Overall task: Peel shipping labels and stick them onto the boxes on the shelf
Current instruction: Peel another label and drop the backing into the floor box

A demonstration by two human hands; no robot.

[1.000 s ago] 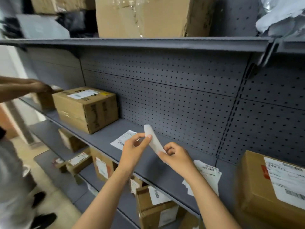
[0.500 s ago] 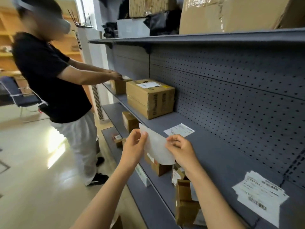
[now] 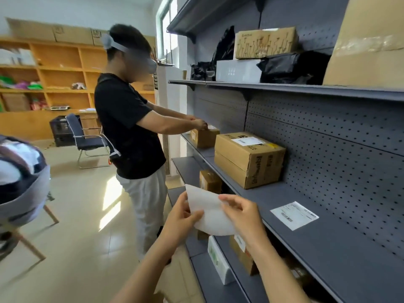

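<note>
Head view: my left hand (image 3: pixel 182 217) and right hand (image 3: pixel 244 215) both pinch a white label sheet (image 3: pixel 207 212), held off the shelf's (image 3: pixel 328 254) front edge. Another label (image 3: pixel 294 215) lies flat mid-shelf. Labelled box (image 3: pixel 249 158) sits toward its far end.

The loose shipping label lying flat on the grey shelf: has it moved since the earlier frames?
No. The loose label lies flat on the shelf, same side of the large cardboard box; only the camera swung left.
</note>
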